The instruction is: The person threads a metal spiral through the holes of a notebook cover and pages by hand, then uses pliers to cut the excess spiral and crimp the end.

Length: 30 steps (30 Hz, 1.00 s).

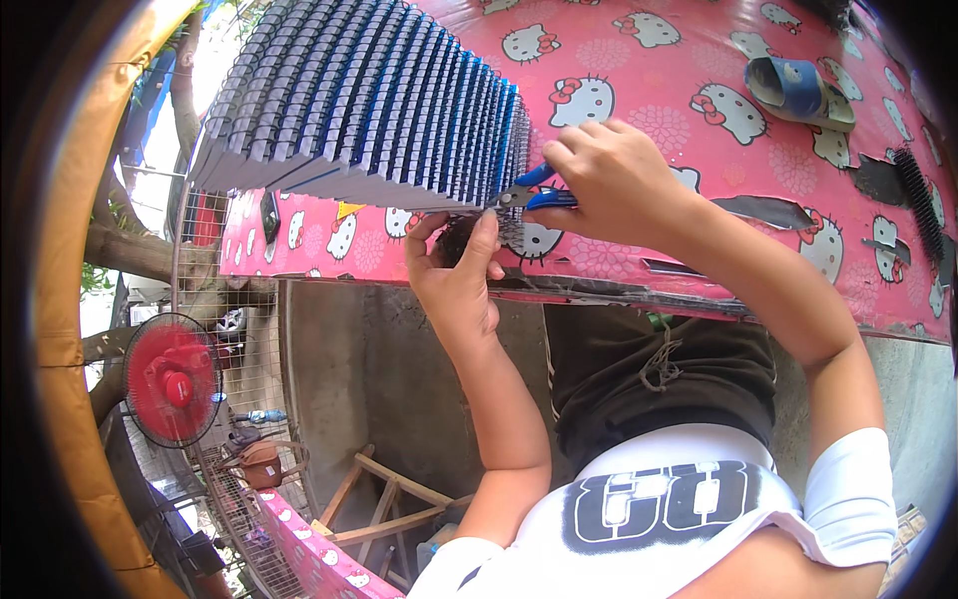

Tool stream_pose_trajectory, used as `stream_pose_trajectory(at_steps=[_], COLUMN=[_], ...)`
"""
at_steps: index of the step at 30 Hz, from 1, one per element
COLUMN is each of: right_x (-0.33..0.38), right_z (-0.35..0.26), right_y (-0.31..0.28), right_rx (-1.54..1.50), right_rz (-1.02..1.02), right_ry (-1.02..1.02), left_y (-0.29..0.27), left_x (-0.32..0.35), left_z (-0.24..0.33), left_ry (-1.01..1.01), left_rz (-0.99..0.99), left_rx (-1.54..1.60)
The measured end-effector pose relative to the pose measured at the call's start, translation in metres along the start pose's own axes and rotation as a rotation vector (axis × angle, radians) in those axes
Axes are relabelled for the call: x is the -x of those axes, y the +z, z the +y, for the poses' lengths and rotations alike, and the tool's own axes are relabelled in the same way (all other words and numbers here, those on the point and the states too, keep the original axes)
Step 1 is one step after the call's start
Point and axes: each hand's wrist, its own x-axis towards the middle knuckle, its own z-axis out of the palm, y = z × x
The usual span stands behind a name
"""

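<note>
A long stack of spiral-bound notebooks stretches from the upper left to the middle of the table, dark coils facing up. My right hand is closed round the blue handles of a pair of pliers. The jaws touch the near right end of the stack, at the coil ends. Just below them, my left hand has its thumb raised beside the jaw tips and its fingers curled round a dark thing that I cannot make out.
The table wears a pink cartoon-cat cover, torn near its front edge. A blue slide sandal, a black coil and dark scraps lie at the right. A red fan and a wooden frame stand at the lower left.
</note>
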Motion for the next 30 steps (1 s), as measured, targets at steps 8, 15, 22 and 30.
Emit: stream_pose_trajectory(at_steps=[8,15,22,30], right_x=[-0.014,0.006,-0.007,0.007], right_z=[-0.005,0.01,-0.008,0.004], right_y=[-0.018,-0.008,-0.017,0.005], right_rx=[-0.078,0.043,-0.072,-0.005], right_rz=[-0.311,0.094,-0.531,-0.097], right_ry=[0.144,-0.056,0.234,0.016], left_y=[-0.003,-0.01,-0.01,-0.008], left_x=[-0.004,-0.003,-0.006,-0.006], left_z=[-0.008,-0.006,-0.016,-0.021], left_ry=[0.041,-0.075,-0.073,-0.076], left_rz=[-0.044,-0.052,-0.071,-0.098], left_rx=[0.042,0.066,0.074,0.046])
